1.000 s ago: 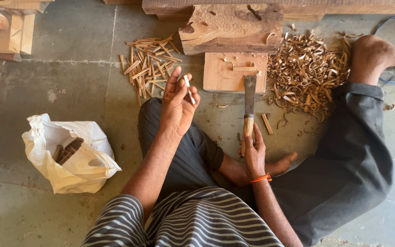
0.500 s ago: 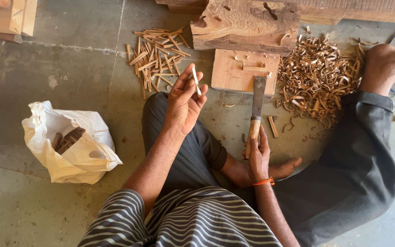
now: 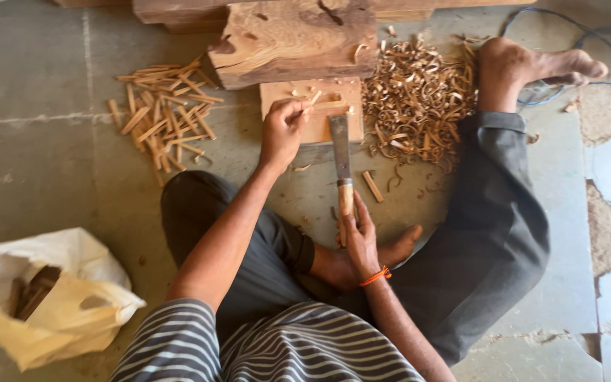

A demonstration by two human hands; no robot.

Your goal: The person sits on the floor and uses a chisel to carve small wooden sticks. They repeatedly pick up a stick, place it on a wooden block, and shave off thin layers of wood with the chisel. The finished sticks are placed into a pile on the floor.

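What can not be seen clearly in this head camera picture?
- White plastic bag: its brown contents are mostly hidden by the bag's folds.
- Large rough wooden block: cut off by the top edge.
- Thin wooden stick in the left hand: mostly covered by fingers.
- Black cable: leaves the right edge.

Floor-level woodworking workshop: wood shavings point(image 3: 419, 92), cut sticks point(image 3: 164, 113), timber block point(image 3: 295, 39).

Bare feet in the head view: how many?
2. One foot lies at top right beside the wood shavings; the other foot is tucked under the right hand holding the chisel. None hidden, apparently.
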